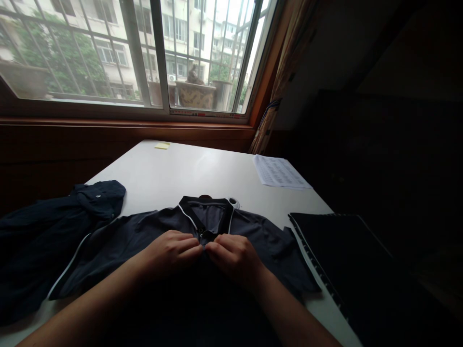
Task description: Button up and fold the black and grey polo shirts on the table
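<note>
One white counter (pixel 206 168) carries everything. Spread along its near edge is one dark short-sleeved polo shirt (pixel 135 236) with white piping. It should handle as light, soft and limp, neither slippery nor fragile; the collar (pixel 227 217) is probably its stiffest part. The placket edges look like good holds for fine work, the shoulders for lifting. At the near left corner lies one crumpled dark garment (pixel 39 241); along the right edge, one flat dark item (pixel 336 246), too dim to identify. Two hands meet at the shirt's front: the fingers of the left hand (pixel 177 248) and right hand (pixel 233 253) are curled closed, apparently pinching the placket. Printed sheets (pixel 280 172), not countable, lie at the far right corner, and one yellow sticky note (pixel 162 145) by the far left corner. One small button (pixel 200 231) shows below the collar.
</note>
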The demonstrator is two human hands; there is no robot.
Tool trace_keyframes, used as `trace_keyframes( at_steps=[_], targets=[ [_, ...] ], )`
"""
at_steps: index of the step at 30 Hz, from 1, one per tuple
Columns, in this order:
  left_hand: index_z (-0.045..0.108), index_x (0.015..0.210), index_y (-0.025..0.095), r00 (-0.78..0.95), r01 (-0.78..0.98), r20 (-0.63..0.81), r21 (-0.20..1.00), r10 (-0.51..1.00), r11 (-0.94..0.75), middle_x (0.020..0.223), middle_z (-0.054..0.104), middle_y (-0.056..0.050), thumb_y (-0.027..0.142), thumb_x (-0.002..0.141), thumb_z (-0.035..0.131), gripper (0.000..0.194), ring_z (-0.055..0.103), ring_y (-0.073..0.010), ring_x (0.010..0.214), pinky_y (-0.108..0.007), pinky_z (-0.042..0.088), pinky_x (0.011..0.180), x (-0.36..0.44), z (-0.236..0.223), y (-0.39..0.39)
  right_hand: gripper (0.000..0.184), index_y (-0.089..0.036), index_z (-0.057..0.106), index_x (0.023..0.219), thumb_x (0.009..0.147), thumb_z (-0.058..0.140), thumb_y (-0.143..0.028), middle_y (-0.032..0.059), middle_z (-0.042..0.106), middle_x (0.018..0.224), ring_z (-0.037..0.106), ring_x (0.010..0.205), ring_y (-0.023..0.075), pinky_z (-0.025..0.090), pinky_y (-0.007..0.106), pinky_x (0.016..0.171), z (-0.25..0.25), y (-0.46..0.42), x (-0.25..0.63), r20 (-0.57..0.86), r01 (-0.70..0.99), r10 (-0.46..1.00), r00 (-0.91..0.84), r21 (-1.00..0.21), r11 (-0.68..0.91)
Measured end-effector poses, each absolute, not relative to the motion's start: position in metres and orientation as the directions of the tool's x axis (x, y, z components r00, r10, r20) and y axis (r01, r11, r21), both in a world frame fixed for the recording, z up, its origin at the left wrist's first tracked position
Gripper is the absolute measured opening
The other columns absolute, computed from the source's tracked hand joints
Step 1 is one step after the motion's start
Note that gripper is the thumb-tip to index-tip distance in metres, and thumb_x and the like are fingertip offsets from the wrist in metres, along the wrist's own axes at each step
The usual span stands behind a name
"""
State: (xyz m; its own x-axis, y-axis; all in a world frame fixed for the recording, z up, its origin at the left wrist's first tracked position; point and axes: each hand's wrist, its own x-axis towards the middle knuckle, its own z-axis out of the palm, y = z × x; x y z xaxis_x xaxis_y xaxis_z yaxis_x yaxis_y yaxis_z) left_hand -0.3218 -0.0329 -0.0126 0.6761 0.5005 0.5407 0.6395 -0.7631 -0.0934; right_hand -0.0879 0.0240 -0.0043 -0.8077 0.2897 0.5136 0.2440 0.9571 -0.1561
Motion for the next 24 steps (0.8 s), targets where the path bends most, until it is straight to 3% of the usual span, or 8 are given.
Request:
trace_keyframes(
  at_steps=[24],
  targets=[
    [0.062, 0.101, 0.016, 0.691, 0.633, 0.507, -0.080, 0.515, -0.770, 0.074, 0.062, -0.002, 0.017, 0.100, 0.046, 0.016, 0.053, -0.0159, 0.062, -0.030, 0.035, 0.051, -0.3260, -0.0090, -0.0349, 0.016, -0.022, 0.066, 0.100, 0.101, 0.050, -0.022, 0.0030, 0.069, 0.082, 0.062, 0.072, 0.0154, 0.043, 0.030, 0.066, -0.0103, 0.0249, -0.0858, 0.492, 0.224, 0.262, -0.830, -0.134, 0.965]
  ],
)
